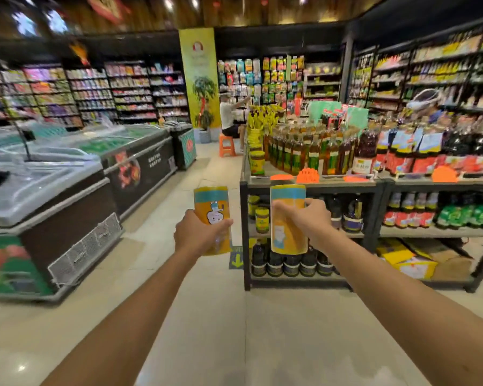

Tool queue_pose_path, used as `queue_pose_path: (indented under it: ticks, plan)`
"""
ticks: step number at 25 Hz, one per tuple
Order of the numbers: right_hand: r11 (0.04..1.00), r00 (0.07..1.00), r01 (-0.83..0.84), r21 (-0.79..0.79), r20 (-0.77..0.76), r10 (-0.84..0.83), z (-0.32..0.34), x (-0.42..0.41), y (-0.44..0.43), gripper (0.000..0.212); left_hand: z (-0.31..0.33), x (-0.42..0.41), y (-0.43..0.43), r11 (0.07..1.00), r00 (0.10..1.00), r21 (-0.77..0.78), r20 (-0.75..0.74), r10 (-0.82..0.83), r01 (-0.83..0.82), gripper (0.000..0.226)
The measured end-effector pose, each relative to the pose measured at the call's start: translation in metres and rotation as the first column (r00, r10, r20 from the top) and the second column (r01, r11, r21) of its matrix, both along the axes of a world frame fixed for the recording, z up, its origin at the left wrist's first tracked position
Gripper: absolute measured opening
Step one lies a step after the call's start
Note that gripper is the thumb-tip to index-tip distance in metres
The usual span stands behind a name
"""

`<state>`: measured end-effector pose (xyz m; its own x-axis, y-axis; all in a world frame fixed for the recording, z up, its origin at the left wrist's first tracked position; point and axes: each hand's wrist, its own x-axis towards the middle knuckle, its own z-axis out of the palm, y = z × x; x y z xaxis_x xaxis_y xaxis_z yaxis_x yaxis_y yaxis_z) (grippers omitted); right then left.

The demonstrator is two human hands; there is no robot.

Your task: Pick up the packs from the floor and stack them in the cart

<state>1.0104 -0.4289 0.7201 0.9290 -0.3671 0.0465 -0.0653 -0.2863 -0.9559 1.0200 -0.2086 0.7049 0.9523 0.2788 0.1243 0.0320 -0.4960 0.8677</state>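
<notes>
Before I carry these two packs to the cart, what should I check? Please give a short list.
1. Left hand grips the left pack: ok.
2. Right hand grips the right pack: ok.
3. Floor ahead, between freezer and shelf rack, free to walk: ok.
4. Cart in view: not ok, it is out of frame.
5. More packs on the floor: cannot tell.

The left grip point(200, 232) is covering the lower middle of the left pack point(211, 203), and the right grip point(308, 218) is hiding the right side of the right pack point(285, 236). The print on both is blurring too much to read. Both forearms point(140, 310) are running off the lower edge. The freezer point(53, 207) is being cut by the left edge. The shelves point(53, 90) in the upper left are smearing.
</notes>
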Motion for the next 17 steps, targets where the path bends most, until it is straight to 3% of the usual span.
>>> queue_pose_path:
  ticks: [4, 9, 14, 17]
  plan:
    - [0.975, 0.975, -0.218, 0.036, 0.04, 0.217, 0.035, 0.016, 0.055, 0.067, 0.04, -0.03, 0.049, 0.987, 0.984, -0.011, 0.075, 0.163, -0.163, 0.059]
    - [0.792, 0.797, -0.603, 0.092, 0.094, 0.596, 0.057, -0.008, 0.149, 0.055, 0.064, -0.123, 0.117, 0.889, 0.881, -0.007, 0.126, 0.456, -0.458, 0.065]
    - [0.527, 0.542, -0.839, 0.133, 0.123, 0.832, 0.059, -0.082, 0.245, 0.036, 0.064, -0.254, 0.166, 0.656, 0.654, 0.019, 0.102, 0.75, -0.755, 0.07]
    - [0.362, 0.376, -0.922, 0.136, 0.106, 0.92, 0.056, -0.144, 0.297, 0.056, 0.062, -0.336, 0.188, 0.492, 0.491, 0.015, 0.091, 0.866, -0.87, 0.067]
